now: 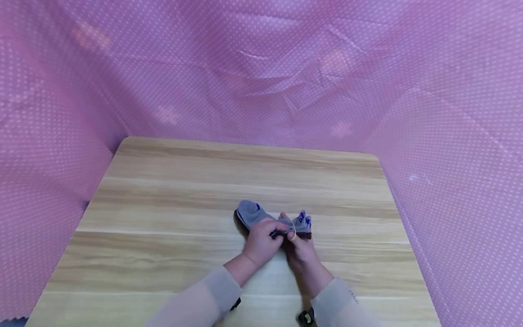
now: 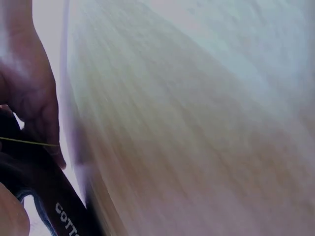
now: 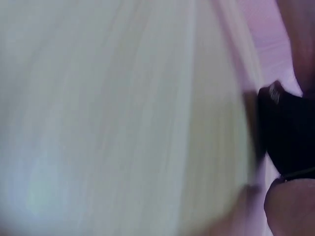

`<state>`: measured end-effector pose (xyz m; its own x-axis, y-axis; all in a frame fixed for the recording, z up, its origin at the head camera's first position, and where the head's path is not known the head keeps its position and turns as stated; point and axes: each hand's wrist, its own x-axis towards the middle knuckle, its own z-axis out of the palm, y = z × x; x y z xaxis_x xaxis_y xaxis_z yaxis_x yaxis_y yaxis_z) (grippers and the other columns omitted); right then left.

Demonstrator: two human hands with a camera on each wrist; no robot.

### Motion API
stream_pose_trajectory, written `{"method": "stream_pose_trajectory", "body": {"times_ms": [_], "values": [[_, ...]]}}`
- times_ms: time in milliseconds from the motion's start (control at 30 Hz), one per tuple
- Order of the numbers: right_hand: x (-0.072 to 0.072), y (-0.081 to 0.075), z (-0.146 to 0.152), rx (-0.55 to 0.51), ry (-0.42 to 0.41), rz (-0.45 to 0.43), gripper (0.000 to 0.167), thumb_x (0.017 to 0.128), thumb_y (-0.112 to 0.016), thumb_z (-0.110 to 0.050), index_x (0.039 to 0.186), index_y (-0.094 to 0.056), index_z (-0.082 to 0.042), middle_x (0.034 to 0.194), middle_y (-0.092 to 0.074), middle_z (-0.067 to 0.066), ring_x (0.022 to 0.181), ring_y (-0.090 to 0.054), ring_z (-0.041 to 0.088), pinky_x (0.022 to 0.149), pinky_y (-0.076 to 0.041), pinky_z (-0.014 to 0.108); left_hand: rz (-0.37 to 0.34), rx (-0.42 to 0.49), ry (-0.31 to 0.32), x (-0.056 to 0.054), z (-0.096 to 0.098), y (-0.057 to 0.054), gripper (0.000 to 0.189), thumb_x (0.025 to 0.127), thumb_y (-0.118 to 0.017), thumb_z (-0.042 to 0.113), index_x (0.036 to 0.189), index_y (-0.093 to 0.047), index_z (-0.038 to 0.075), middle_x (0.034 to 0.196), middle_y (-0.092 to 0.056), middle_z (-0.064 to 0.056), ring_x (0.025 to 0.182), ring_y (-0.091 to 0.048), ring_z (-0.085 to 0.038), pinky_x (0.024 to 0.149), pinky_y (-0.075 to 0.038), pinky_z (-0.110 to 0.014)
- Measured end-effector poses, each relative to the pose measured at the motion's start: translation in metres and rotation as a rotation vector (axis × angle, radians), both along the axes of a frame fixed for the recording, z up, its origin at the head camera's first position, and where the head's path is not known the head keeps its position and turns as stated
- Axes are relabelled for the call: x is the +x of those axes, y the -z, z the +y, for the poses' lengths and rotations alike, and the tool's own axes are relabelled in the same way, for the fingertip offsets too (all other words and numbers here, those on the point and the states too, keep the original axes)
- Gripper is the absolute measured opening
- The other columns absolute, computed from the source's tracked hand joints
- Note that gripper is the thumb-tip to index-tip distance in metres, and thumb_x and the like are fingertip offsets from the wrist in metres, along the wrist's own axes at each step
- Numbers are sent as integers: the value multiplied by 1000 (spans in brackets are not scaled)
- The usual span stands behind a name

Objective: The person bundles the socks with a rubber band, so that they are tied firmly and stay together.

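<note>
A grey sock [image 1: 250, 214] with blue marks lies against a dark sock [image 1: 241, 223], the two held together as a bundle just over the table. My left hand [image 1: 263, 243] grips the bundle near its middle. Around the cuff end runs a thin yellowish rubber band [image 1: 293, 227], stretched over the thumb and fingers of my right hand [image 1: 303, 254], with the socks between them. In the left wrist view the dark sock [image 2: 47, 191] shows pale lettering, and the band [image 2: 29, 142] crosses it to a fingertip. The right wrist view catches dark sock fabric [image 3: 288, 130] at its right edge.
The light wooden table [image 1: 163, 204] has rounded far corners. Pink dotted cloth [image 1: 253, 81] hangs behind it and along both sides. Dark wrist straps [image 1: 305, 317] show below the pale sleeves [image 1: 339, 302].
</note>
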<state>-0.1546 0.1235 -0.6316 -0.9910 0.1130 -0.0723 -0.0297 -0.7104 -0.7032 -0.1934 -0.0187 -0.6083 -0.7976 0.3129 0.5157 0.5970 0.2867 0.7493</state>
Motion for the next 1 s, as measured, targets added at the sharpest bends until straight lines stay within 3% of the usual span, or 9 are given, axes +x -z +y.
{"method": "stream_pose_trajectory", "body": {"times_ms": [167,267,367,500,600,733,833,900,1000], "values": [[1,-7,-10,-8,36,-67,87,74,-97,-13,141,-43,-2,141,-64,16,129,-62,23,109,-47,30,91,69,-3,-1,-1,2,27,69,-81,-8,90,-81,8,92,-80,0,89,-73,-20,86,-58,-31],[1,-11,-10,55,15,-101,103,73,-95,-3,153,-30,-5,148,-58,24,120,-67,24,105,-51,32,115,75,11,-1,-3,4,21,73,-84,-6,88,-81,8,92,-80,0,87,-74,-20,86,-58,-30],[1,-12,-7,121,-7,-83,104,73,-96,-6,156,-34,-16,150,-55,28,116,-70,25,103,-53,35,121,88,16,-1,-5,4,21,74,-82,-7,88,-81,8,92,-80,-1,87,-74,-20,87,-58,-30],[0,-10,-2,224,-13,-49,113,71,-98,-29,159,-34,-1,146,-55,34,118,-69,24,105,-52,33,118,100,22,0,-8,2,26,71,-77,-11,90,-81,7,92,-80,0,89,-74,-20,87,-58,-30],[-2,-6,4,326,-26,-6,125,70,-96,-39,156,-25,17,142,-56,38,120,-69,22,106,-51,31,128,108,26,0,-10,1,27,71,-77,-12,90,-81,8,93,-80,0,89,-74,-20,85,-59,-30],[-5,-5,15,540,-64,74,101,77,-94,-41,135,-45,26,125,-70,26,115,-70,17,104,-51,27,148,132,6,-1,-12,0,28,71,-77,-14,88,-80,9,93,-80,0,89,-74,-20,84,-58,-31],[-6,-7,21,694,-95,92,90,80,-91,-46,123,-54,24,113,-73,14,105,-69,11,98,-52,23,166,153,-7,-2,-13,0,29,71,-76,-15,87,-79,8,94,-80,-1,89,-74,-21,84,-58,-32],[-7,-9,25,731,-123,92,93,81,-90,-49,128,-55,23,118,-72,18,106,-68,9,98,-50,22,171,159,-6,-3,-14,0,29,71,-75,-16,87,-79,8,94,-80,-1,90,-74,-21,85,-58,-33],[-8,-10,26,669,-167,103,98,83,-89,-44,138,-47,25,136,-60,36,116,-66,14,105,-48,24,145,150,13,-3,-14,1,28,72,-76,-15,89,-80,8,94,-80,-1,90,-74,-21,85,-59,-33]]}}
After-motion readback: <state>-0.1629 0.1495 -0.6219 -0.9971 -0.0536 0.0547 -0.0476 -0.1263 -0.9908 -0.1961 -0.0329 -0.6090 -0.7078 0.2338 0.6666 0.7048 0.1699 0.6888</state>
